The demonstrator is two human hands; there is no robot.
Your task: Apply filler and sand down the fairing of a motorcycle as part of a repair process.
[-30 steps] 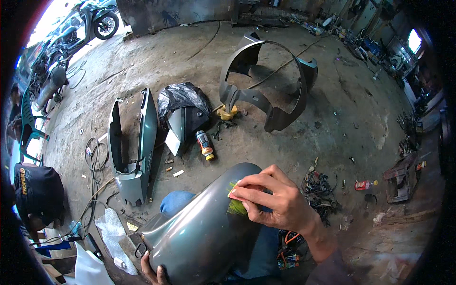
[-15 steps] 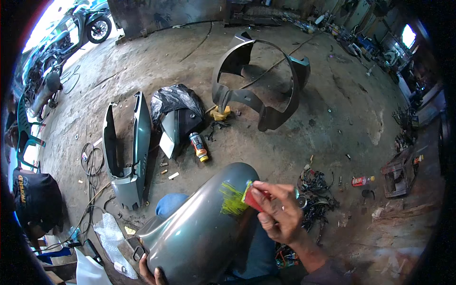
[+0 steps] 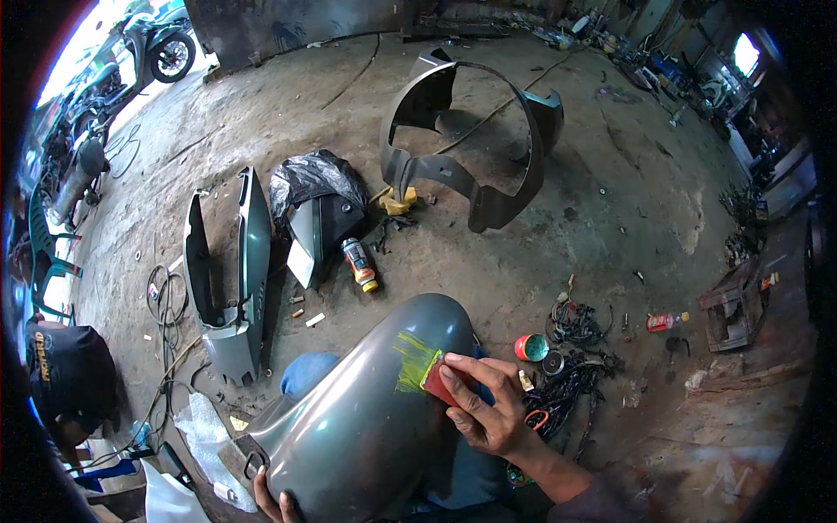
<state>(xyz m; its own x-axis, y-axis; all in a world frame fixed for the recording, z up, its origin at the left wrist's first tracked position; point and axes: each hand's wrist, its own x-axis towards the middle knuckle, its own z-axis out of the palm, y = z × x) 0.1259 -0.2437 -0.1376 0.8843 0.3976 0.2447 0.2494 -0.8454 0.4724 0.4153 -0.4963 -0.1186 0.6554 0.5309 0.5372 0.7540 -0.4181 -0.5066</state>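
A glossy grey curved motorcycle panel (image 3: 336,436), shaped like a fender, lies across my lap. Near its far, rounded end is a streaky patch of yellow-green putty (image 3: 411,362). My right hand (image 3: 493,414) pinches a small red spreader (image 3: 441,386) between thumb and fingers. Its putty-smeared edge touches the right side of the patch. At the lower left, my left hand (image 3: 275,501) grips the panel's near edge; only some of its fingers show, and the rest is hidden under the panel.
Right of the panel stand an open red can (image 3: 531,348) and a tangle of black wiring (image 3: 571,383). Ahead lie a large dark round cowling (image 3: 514,205), a grey-green body panel (image 3: 253,253), a black plastic bag (image 3: 318,179) and a bottle (image 3: 358,265). A red-labelled bottle (image 3: 667,322) lies farther right.
My right hand has moved the spreader left and slightly down onto the putty patch. The open red can has come into sight behind that hand. The left hand keeps its hold.
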